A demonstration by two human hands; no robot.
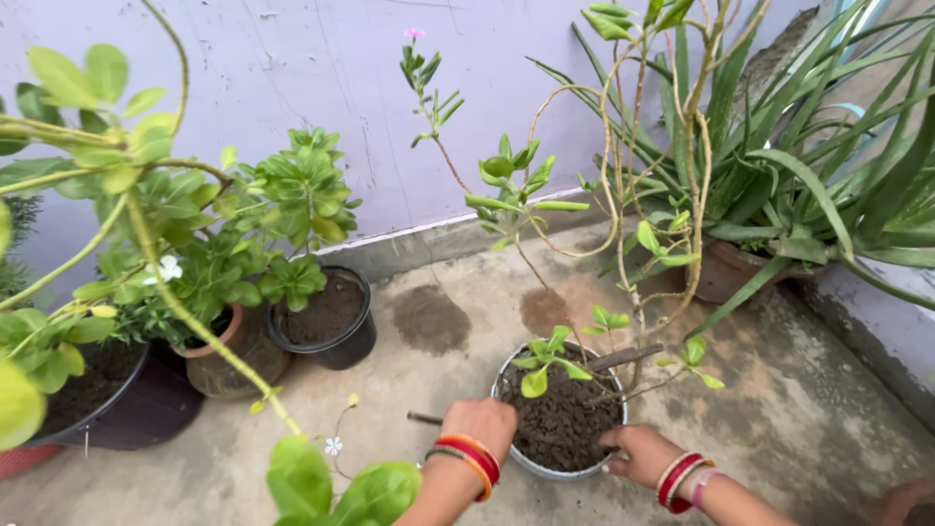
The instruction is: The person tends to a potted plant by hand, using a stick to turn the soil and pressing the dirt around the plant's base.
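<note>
A round grey pot (531,463) of dark soil with a thin leafy plant stands on the concrete floor (808,409), near centre. The left hand (480,424) curls closed on its left rim; the right hand (638,454) grips the near right rim. A black pot (353,343) stands far left.

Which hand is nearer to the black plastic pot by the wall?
The left hand. It grips the near-left rim of the grey pot, on the side facing the black plastic pot. The right hand holds the grey pot's near-right rim, farther off.
</note>
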